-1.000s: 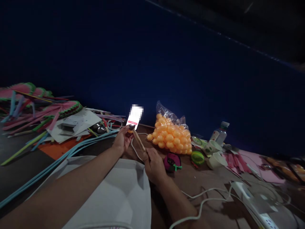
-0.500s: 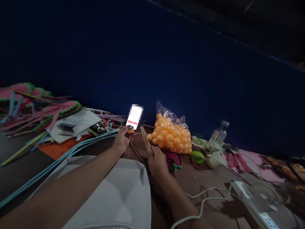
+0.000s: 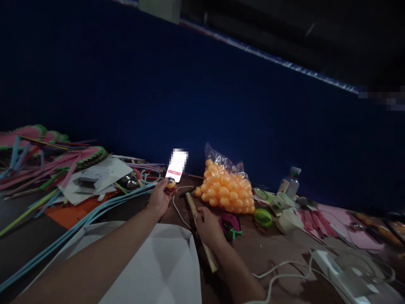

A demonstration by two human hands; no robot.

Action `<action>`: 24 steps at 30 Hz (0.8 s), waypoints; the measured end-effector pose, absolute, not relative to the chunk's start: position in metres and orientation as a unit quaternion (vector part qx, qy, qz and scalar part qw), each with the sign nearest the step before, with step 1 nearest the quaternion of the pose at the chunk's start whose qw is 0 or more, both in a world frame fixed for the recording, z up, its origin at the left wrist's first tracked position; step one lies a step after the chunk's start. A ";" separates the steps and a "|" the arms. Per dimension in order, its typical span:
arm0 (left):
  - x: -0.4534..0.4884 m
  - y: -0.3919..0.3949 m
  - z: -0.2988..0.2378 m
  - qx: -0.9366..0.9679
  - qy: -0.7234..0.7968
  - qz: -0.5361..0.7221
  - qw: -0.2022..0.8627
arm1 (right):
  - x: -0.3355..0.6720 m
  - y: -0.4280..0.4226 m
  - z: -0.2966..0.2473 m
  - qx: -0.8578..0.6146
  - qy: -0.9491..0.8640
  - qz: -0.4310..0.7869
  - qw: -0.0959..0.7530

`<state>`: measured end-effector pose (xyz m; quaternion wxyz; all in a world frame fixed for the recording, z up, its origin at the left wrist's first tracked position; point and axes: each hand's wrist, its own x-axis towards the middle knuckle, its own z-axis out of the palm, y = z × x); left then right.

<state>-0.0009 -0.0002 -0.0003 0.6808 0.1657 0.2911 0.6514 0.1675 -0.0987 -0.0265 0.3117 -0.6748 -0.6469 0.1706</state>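
Note:
My left hand (image 3: 160,197) pinches a small orange ball (image 3: 171,183) between its fingertips, just in front of a lit phone (image 3: 176,165) propped at the back of the table. My right hand (image 3: 206,224) is closed round a wooden stick (image 3: 201,232), which looks like a hammer handle with a dark head at its far end. The stick lies low over the brown table, pointing away and to the left. A clear bag of orange balls (image 3: 226,188) sits just beyond my right hand.
A white sheet (image 3: 152,261) lies under my left forearm. Blue strips (image 3: 95,205), coloured sticks and pink-green paper fans (image 3: 79,154) crowd the left. A magenta pouch (image 3: 230,223), green lid (image 3: 263,217), cups (image 3: 286,219), bottle (image 3: 289,182) and a power strip with white cables (image 3: 335,266) lie right.
My right hand has lowered the stick from upright to nearly flat on the table. The left hand still holds the ball. The camera tilted up slightly.

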 end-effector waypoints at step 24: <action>0.000 0.003 -0.011 0.202 0.325 0.618 0.687 | 0.171 -0.131 0.056 -0.706 -0.684 0.025 0.182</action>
